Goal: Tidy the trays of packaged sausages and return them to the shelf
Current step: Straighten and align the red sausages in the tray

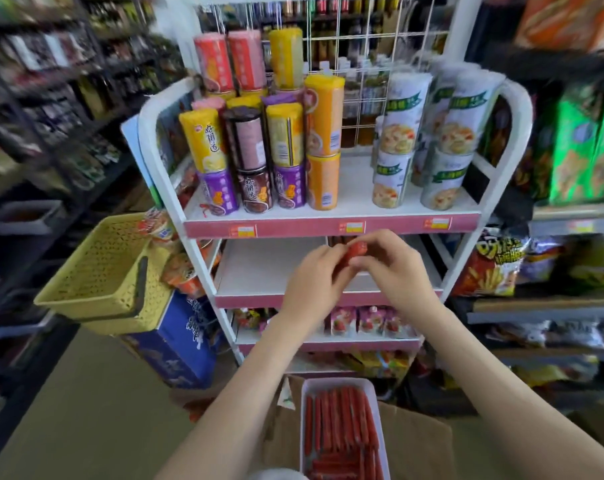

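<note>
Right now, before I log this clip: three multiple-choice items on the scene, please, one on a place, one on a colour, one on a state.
1. Where is the white tray of sausages? A) on the top shelf B) low down on the cardboard box C) on a trolley
2. What colour is the basket at the left? A) yellow B) blue C) black
3. What are the left grip and right grip doing? A) hanging idle B) together pinching one red sausage C) lifting a can
Key: 1 B, it sits on cardboard below both arms; 2 A, its mesh walls are yellow; 3 B, fingers of both meet on the sausage.
</note>
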Demonstrator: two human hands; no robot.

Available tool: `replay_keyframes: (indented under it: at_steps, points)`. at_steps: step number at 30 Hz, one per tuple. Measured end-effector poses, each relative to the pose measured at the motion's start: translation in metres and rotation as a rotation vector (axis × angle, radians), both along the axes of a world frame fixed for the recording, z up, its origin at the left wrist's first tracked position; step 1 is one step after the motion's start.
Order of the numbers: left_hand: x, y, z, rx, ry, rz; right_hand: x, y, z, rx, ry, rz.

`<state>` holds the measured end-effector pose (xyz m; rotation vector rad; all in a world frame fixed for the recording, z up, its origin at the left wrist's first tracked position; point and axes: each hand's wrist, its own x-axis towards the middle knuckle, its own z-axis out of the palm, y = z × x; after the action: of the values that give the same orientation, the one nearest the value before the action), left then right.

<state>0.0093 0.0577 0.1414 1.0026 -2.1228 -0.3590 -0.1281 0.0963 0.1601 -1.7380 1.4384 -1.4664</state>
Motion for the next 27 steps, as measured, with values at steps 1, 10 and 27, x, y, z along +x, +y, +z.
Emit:
replay_keyframes:
  at_steps: [1,10,27]
  points:
    - [-0.001,-0.001,0.003,-0.005,0.006,-0.008,-0.002,0.0,0.003,0.0,-0.093,0.015]
    - [0.0,0.01,0.017,0.556,0.472,-0.131,-0.055,-0.001,-0.024,0.077,-0.828,0.179]
    - [-0.036,0.038,-0.02,0.013,0.386,-0.026,-0.033,0.015,-0.038,0.143,0.028,0.051]
